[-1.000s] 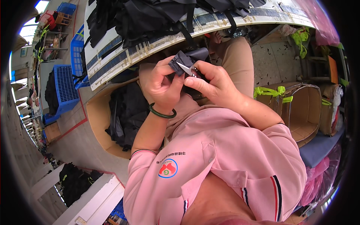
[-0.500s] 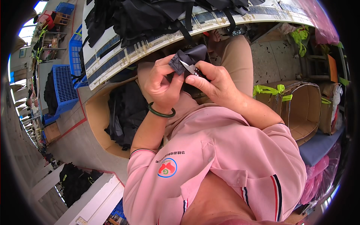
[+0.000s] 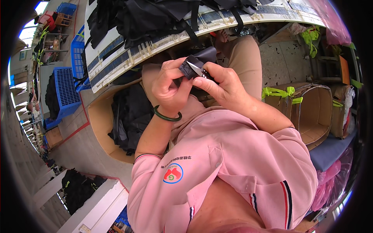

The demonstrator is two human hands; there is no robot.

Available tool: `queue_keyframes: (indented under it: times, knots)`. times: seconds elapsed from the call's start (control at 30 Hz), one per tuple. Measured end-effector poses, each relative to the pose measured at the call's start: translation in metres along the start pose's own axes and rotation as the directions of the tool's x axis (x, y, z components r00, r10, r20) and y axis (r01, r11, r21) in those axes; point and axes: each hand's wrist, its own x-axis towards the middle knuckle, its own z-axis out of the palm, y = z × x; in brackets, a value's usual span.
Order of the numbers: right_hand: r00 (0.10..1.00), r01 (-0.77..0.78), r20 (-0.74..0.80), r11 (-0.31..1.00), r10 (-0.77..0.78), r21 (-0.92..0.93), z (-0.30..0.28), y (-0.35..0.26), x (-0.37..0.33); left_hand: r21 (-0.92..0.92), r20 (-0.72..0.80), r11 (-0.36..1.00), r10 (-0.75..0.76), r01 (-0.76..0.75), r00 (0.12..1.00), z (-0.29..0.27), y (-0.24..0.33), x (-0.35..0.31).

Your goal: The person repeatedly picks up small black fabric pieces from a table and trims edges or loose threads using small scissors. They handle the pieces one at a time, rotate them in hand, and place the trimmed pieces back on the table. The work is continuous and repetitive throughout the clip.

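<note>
Between both hands, above my lap, is a stitched piece of black fabric (image 3: 204,55). My left hand (image 3: 169,82) pinches its near left edge between thumb and fingers; a dark green bangle (image 3: 168,114) circles that wrist. In my right hand (image 3: 220,82) are small thread snips (image 3: 195,67) with pale pointed blades. The blades lie across the stitched part of the fabric, close to my left fingertips. Whether they touch a thread is too small to tell. My fingers cover most of the snips' handle.
Ahead, a white worktable (image 3: 93,66) carries a heap of black fabric pieces (image 3: 143,19) with straps hanging over its edge. At my left stands an open cardboard box (image 3: 101,134) holding black fabric. Blue plastic crates (image 3: 69,91) lie beyond it. Another cardboard box (image 3: 316,112) is at my right.
The snips and the fabric have shifted slightly, and the blades now lie farther right against the stitched part. Both hands keep their hold.
</note>
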Motion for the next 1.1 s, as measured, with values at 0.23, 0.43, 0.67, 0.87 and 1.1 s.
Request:
queue_keyframes:
  times: [0.23, 0.43, 0.67, 0.87, 1.1]
  knots:
    - [0.999, -0.027, 0.032, 1.0, 0.027, -0.009, -0.004, -0.005, -0.001, -0.056, 0.017, 0.998, -0.024, 0.025, 1.0, -0.002, -0.001, 0.001]
    - [0.999, -0.027, 0.035, 1.0, 0.027, -0.01, -0.006, -0.008, 0.0, -0.092, 0.091, 0.996, 0.013, -0.005, 0.996, -0.005, -0.005, 0.001]
    - [0.993, -0.105, 0.061, 0.994, 0.105, -0.004, -0.012, -0.009, -0.001, -0.202, 0.153, 0.975, -0.068, 0.098, 0.986, -0.013, -0.006, 0.001]
    - [0.97, -0.182, 0.18, 0.977, 0.161, 0.109, -0.029, -0.001, 0.006, -0.481, 0.269, 0.795, -0.267, 0.37, 0.925, -0.02, -0.005, 0.003]
    - [0.869, -0.257, 0.426, 0.966, 0.25, -0.042, -0.048, -0.006, 0.018, -0.633, 0.374, 0.618, -0.282, 0.466, 0.883, -0.022, -0.011, 0.005]
